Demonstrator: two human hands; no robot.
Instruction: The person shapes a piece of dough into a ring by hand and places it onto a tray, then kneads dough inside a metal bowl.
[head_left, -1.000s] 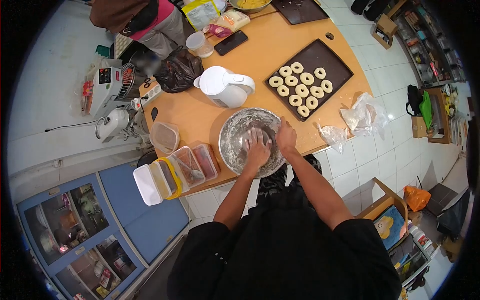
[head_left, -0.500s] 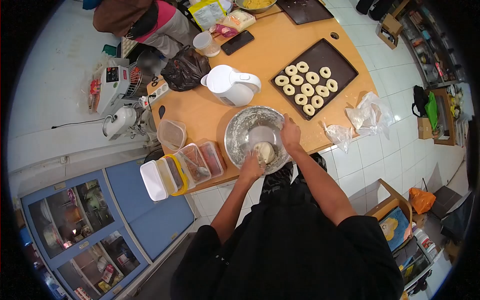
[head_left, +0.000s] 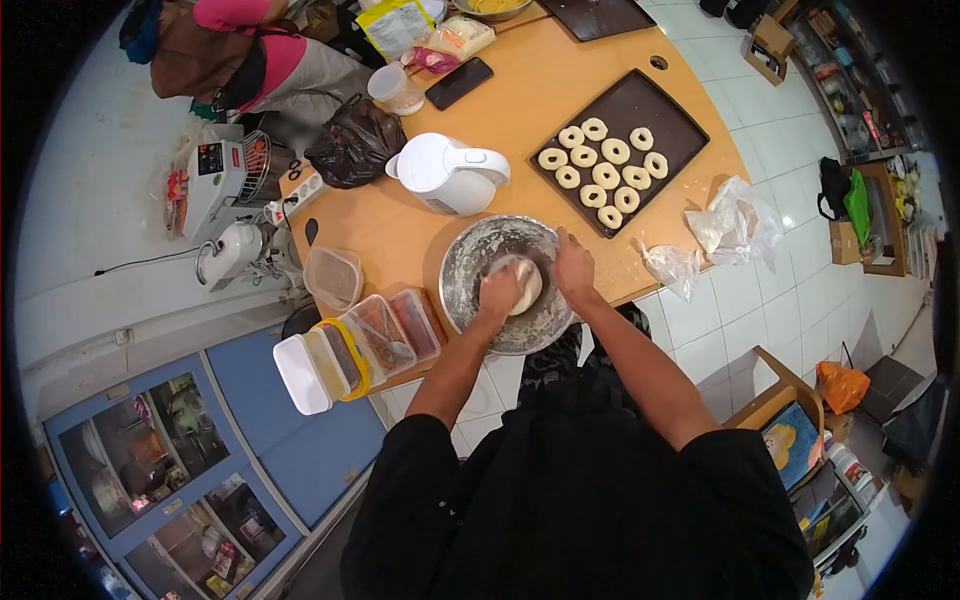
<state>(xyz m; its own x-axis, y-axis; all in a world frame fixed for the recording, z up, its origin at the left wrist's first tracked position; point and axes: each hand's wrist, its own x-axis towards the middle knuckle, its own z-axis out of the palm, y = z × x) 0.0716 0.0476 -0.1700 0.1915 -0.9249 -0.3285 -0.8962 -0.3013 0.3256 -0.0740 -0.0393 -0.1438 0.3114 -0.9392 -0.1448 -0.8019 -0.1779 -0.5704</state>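
A metal mixing bowl (head_left: 462, 262), its inner wall smeared with flour and dough, sits at the table's near edge. Inside it lies a pale lump of dough (head_left: 529, 288). My left hand (head_left: 502, 287) is down in the bowl with its fingers curled against the dough, partly covering it. On the right side, my right hand (head_left: 573, 268) grips the bowl's rim. Just beyond the bowl stands a white electric kettle (head_left: 447, 172). To the right, a dark baking tray (head_left: 655, 110) bears several ring-shaped pieces of dough (head_left: 615, 151).
Plastic containers (head_left: 378, 335) line the table's left edge. A black plastic bag (head_left: 358, 143), a phone (head_left: 460, 83) and a jar (head_left: 396, 90) lie farther back. Clear plastic bags (head_left: 735, 222) rest at the right edge. Another person (head_left: 285, 70) stands at the far left.
My left hand has moved from the bowl's near side farther in, onto the dough, and the dough has shifted away from me. My right hand stays on the rim. The other person has shifted left.
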